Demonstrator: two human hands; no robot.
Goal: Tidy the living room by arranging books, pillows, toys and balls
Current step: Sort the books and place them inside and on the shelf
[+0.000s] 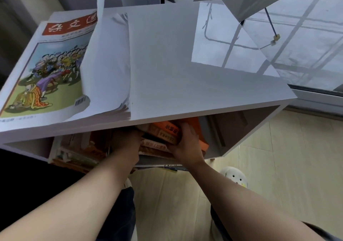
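A white low shelf unit [185, 64] fills the view. Inside its open compartment lies a small stack of orange and tan books [163, 135]. My left hand [128, 144] grips the stack's left side, its fingers hidden under the shelf top. My right hand [187, 142] holds the stack's right side, fingers curled over the book spines. More books [78, 149] lie in the compartment to the left. On the shelf top, at the left, lies an open magazine [48, 70] with a cartoon cover and loose white pages curling up.
A glass window or door [306, 51] stands behind the shelf on the right. The floor [278, 166] is pale wood. A white perforated shoe [235, 177] shows below the shelf's right end. A dark area [22, 175] lies at lower left.
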